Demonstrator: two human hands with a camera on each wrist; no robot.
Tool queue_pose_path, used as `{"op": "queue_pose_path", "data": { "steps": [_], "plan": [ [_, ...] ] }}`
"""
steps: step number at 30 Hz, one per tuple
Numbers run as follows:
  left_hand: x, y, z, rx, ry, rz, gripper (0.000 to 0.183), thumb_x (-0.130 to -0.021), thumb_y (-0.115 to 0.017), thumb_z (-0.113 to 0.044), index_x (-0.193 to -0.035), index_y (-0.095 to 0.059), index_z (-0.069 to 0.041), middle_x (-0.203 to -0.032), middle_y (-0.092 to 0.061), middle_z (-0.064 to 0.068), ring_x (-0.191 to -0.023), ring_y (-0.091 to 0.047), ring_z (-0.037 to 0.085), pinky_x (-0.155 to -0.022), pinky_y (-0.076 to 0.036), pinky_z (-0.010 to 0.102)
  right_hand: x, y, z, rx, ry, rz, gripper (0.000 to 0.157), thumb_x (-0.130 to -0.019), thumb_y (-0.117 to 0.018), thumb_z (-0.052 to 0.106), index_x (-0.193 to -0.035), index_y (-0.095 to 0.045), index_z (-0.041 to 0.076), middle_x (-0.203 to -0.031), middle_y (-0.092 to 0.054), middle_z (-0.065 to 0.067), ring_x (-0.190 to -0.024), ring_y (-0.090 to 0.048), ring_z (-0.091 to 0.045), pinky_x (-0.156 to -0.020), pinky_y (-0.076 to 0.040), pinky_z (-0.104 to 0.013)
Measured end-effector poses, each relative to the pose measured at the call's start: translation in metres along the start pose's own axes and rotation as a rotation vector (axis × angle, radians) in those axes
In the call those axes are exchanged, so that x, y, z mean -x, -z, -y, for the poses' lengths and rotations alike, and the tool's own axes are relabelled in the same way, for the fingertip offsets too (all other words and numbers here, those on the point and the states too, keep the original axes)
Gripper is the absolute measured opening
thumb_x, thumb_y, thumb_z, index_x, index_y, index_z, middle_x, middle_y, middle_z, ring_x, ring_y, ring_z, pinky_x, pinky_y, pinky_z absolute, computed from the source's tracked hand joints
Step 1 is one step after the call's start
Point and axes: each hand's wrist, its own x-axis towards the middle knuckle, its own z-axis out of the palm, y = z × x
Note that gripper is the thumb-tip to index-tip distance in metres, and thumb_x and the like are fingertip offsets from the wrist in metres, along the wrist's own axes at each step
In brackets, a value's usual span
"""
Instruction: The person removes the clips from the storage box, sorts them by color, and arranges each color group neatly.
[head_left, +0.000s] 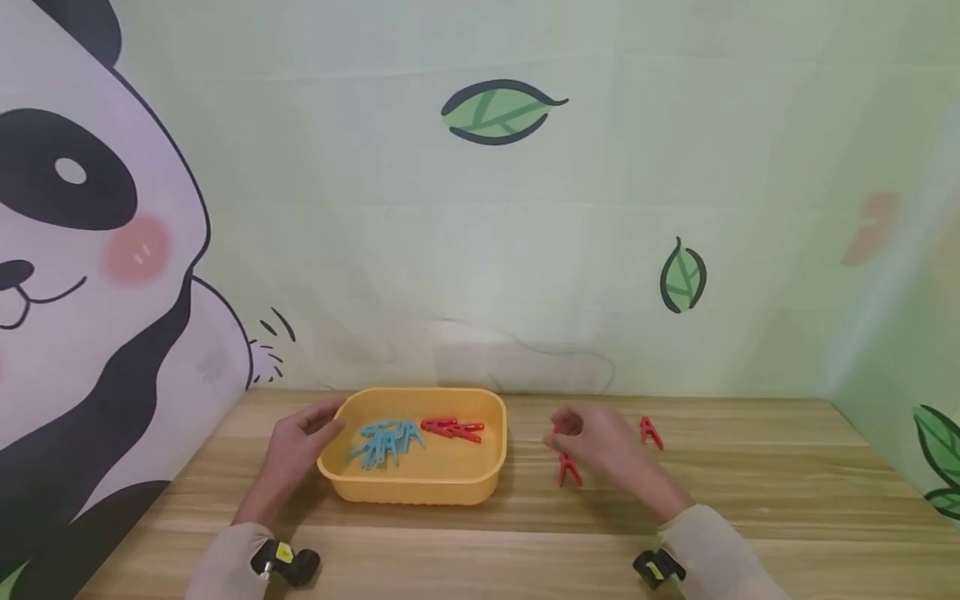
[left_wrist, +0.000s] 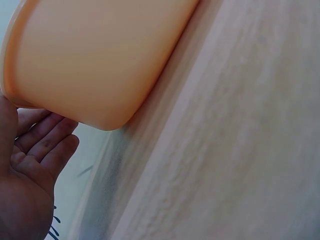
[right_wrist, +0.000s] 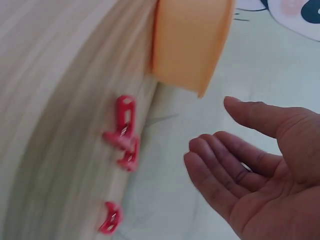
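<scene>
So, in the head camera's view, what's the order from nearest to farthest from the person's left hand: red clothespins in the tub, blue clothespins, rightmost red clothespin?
1. Blue clothespins: left part of the tub, nearest the left hand.
2. Red clothespins in the tub: right of the blue ones.
3. Rightmost red clothespin: on the table.

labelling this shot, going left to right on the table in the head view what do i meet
Left hand, blue pegs in the tub, red pegs in the tub, right hand, lone red peg.
</scene>
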Motion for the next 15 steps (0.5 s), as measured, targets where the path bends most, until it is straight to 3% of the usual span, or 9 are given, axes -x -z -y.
{"op": "queue_pose_path", "data": {
  "steps": [7, 15],
  "plan": [
    [0.000, 0.001, -0.001, -0.008, 0.004, -0.006, 0.044, -0.106, -0.065, -0.015, -0.146, -0.060, 0.004, -0.143, -0.063, 0.024, -0.133, -0.061, 0.037, -0.095, -0.050, 0.013, -0.010, -0.005, 0.029, -0.030, 0.099, 0.013, 0.019, -0.095, -0.082, 0.014, -0.109, -0.076, 0.004, -0.096, -0.074, 0.000, -0.089, -0.069, -0.015, -0.084, -0.062, -0.036],
    [0.000, 0.000, -0.003, -0.013, 0.039, 0.005, 0.046, -0.107, -0.064, -0.016, -0.148, -0.058, 0.002, -0.146, -0.061, 0.024, -0.135, -0.059, 0.036, -0.108, -0.051, 0.033, -0.026, -0.015, 0.049, -0.023, 0.250, 0.055, 0.024, -0.094, -0.083, 0.014, -0.112, -0.075, 0.002, -0.102, -0.074, -0.004, -0.092, -0.069, -0.018, -0.084, -0.061, -0.035]
  ]
}}
